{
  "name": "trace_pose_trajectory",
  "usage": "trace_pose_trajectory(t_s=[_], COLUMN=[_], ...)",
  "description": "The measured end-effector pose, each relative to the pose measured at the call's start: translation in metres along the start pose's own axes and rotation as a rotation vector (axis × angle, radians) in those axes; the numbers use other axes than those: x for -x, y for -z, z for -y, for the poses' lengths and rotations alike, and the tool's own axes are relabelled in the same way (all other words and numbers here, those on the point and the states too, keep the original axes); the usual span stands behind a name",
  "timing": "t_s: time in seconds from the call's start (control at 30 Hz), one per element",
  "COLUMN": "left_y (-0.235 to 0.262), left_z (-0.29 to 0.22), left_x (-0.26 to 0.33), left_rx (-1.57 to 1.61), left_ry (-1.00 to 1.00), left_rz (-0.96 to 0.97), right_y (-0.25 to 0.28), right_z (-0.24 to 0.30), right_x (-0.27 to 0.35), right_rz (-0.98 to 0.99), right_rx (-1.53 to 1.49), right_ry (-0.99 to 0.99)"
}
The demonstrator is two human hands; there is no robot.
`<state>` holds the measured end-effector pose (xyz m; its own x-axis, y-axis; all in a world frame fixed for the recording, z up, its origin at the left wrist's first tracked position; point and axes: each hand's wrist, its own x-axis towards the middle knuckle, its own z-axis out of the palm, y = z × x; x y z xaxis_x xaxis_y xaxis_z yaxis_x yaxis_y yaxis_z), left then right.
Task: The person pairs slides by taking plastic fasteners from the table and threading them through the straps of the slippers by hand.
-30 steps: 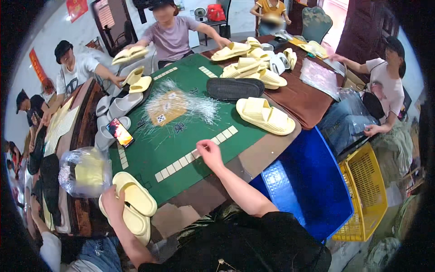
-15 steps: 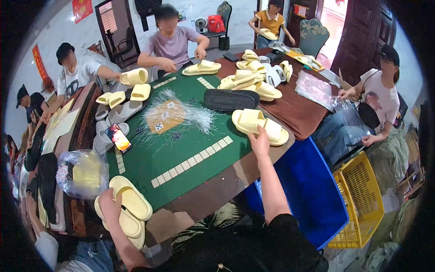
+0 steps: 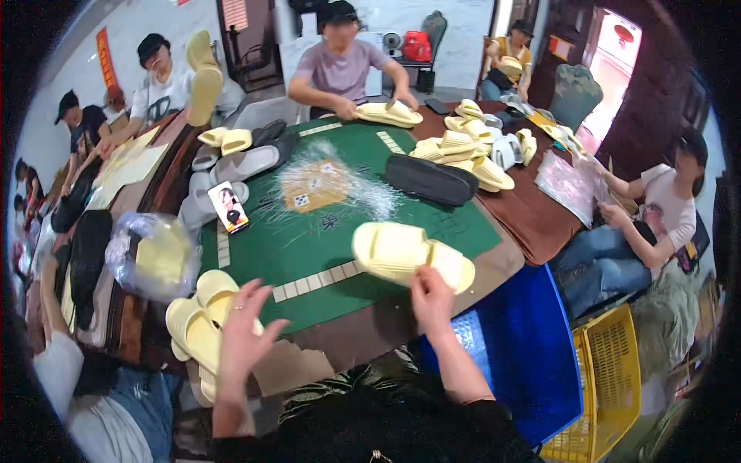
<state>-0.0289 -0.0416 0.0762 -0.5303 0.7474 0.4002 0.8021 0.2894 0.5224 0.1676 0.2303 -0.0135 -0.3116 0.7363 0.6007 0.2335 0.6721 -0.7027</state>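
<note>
My right hand (image 3: 432, 297) is out over the near right edge of the green table (image 3: 309, 247), and its fingers touch the near side of a pair of pale yellow slippers (image 3: 409, 255). I cannot tell if the fingers grip the pair or only rest on it, because I see the back of the hand. The slippers lie just beyond this hand. Their long side runs left to right, with the right end a little nearer to me. My left hand (image 3: 243, 328) is up in the air with its fingers spread wide and holds nothing. It hangs over the near left corner, just beside a stack of more yellow slippers (image 3: 197, 324). So my right hand is the nearer one to the pair. The left hand is well apart from it.
</note>
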Motion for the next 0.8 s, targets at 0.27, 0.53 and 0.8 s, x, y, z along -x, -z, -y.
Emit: trace_pose_trajectory(t_s=[0.27,0.53,0.8], left_y=[-0.109,-0.125,-0.126], left_z=[-0.008,0.002,0.003], left_x=[0.006,0.008,0.011], left_rx=[-0.338,-0.211,-0.144], left_ry=[0.091,0.290,0.265], left_rz=[0.043,-0.106,-0.087], right_y=[-0.061,-0.051,-0.058], right_z=[0.049,0.055,0.073], right_x=[0.083,0.062,0.050], right_rz=[0.597,0.479,0.544], right_rx=[-0.013,0.149,0.256], right_ry=[0.278,0.185,0.080])
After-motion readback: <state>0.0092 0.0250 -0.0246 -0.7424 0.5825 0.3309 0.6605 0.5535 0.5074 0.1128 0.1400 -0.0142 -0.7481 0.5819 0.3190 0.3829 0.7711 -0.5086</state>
